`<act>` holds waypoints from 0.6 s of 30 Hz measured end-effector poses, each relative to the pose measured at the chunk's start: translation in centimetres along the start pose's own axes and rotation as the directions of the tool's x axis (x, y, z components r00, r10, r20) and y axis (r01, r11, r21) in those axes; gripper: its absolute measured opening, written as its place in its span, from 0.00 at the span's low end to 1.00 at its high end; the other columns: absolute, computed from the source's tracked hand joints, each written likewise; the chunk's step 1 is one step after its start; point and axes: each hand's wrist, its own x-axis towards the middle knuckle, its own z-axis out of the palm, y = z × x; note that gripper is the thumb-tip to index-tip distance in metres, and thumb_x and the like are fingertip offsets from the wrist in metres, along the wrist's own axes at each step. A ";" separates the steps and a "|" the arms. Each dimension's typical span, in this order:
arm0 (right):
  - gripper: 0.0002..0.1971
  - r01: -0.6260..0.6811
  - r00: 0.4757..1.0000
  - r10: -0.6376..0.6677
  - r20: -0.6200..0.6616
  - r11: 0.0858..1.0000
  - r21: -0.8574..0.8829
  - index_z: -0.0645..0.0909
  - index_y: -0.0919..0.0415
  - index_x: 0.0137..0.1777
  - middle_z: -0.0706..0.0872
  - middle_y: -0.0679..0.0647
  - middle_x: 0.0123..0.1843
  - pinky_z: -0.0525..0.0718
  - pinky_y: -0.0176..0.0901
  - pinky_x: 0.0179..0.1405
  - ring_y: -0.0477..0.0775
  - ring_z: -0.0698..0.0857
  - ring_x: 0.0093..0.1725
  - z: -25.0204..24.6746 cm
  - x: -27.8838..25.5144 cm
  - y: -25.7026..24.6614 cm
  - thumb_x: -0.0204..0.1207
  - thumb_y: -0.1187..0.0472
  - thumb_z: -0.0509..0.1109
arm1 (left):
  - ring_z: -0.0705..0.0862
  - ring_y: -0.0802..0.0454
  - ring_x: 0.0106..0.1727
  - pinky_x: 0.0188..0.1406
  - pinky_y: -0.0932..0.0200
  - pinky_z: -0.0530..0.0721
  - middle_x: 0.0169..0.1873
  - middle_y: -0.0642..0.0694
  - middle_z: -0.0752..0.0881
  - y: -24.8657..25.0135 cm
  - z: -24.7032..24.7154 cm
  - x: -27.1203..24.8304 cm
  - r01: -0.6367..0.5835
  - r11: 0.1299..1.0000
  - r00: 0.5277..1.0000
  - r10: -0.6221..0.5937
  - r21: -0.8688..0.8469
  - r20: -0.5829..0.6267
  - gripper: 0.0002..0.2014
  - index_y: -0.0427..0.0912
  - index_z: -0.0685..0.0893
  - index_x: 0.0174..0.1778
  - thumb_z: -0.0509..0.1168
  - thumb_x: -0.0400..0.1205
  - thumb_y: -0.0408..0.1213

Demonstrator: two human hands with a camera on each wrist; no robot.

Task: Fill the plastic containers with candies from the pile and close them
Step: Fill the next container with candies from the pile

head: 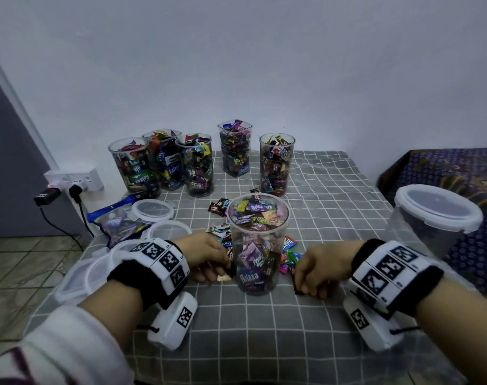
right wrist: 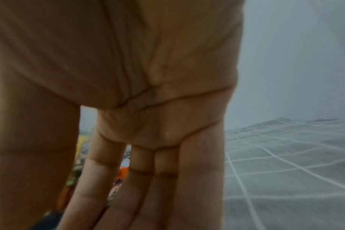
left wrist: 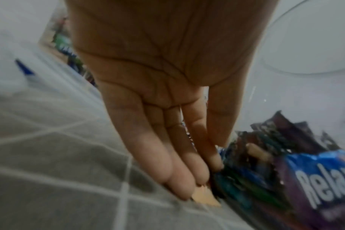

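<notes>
A tall clear container (head: 257,245), heaped to the rim with wrapped candies, stands on the grey checked cloth (head: 264,329) between my hands. Loose candies of the pile (head: 222,236) lie behind it and to its right (head: 289,254). My left hand (head: 211,269) is just left of the container, its straight fingers (left wrist: 167,171) pressing a tan candy (left wrist: 205,197) onto the cloth. The container wall (left wrist: 315,179) is right beside them. My right hand (head: 306,287) is on the container's right, thumb and index pinching a dark candy (right wrist: 47,221) at the cloth.
Several filled, lidless containers (head: 197,165) stand along the back wall. Loose lids (head: 153,209) and a blue-sealed candy bag (head: 117,220) lie at the left edge. An empty lidded container (head: 433,218) stands at the right edge, a patterned bed (head: 445,173) beyond. A power strip (head: 75,179) sits far left.
</notes>
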 end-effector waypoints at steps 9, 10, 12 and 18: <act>0.12 -0.037 0.986 0.031 -0.165 0.999 -0.032 0.83 0.67 0.59 0.82 0.49 0.37 0.81 0.33 0.36 0.44 0.80 0.33 -3.4 3.1 -2.0 0.78 0.71 0.65 | 0.78 0.59 0.18 0.15 0.69 0.73 0.25 0.45 0.81 0.8 -0.5 2.5 -0.011 0.997 0.999 0.008 -0.077 -0.038 0.07 0.37 0.85 0.40 0.64 0.82 0.30; 0.12 -0.039 0.977 0.028 -0.211 0.998 -0.046 0.84 0.66 0.59 0.84 0.49 0.38 0.82 0.35 0.40 0.45 0.80 0.36 -3.6 3.5 -2.1 0.77 0.68 0.66 | 0.76 0.59 0.16 0.14 0.70 0.71 0.23 0.45 0.80 1.0 -0.6 2.8 -0.029 0.996 0.999 0.026 -0.083 -0.040 0.07 0.36 0.85 0.40 0.64 0.81 0.28; 0.14 -0.020 0.952 -0.014 -0.306 0.994 -0.106 0.85 0.61 0.56 0.88 0.53 0.48 0.85 0.45 0.53 0.50 0.84 0.45 -4.0 4.6 -1.9 0.72 0.59 0.72 | 0.72 0.59 0.13 0.13 0.71 0.68 0.18 0.47 0.78 1.2 -0.8 3.4 -0.054 0.993 0.998 0.050 -0.107 -0.040 0.10 0.38 0.86 0.36 0.62 0.80 0.25; 0.10 -0.057 0.855 -0.041 -0.517 0.984 -0.171 0.86 0.58 0.56 0.86 0.53 0.53 0.76 0.37 0.49 0.49 0.79 0.48 -5.7 5.1 -2.6 0.78 0.59 0.67 | 0.79 0.62 0.21 0.19 0.72 0.75 0.27 0.49 0.83 2.2 -2.6 4.7 -0.105 0.979 0.966 0.142 0.177 -0.216 0.09 0.45 0.88 0.33 0.67 0.79 0.34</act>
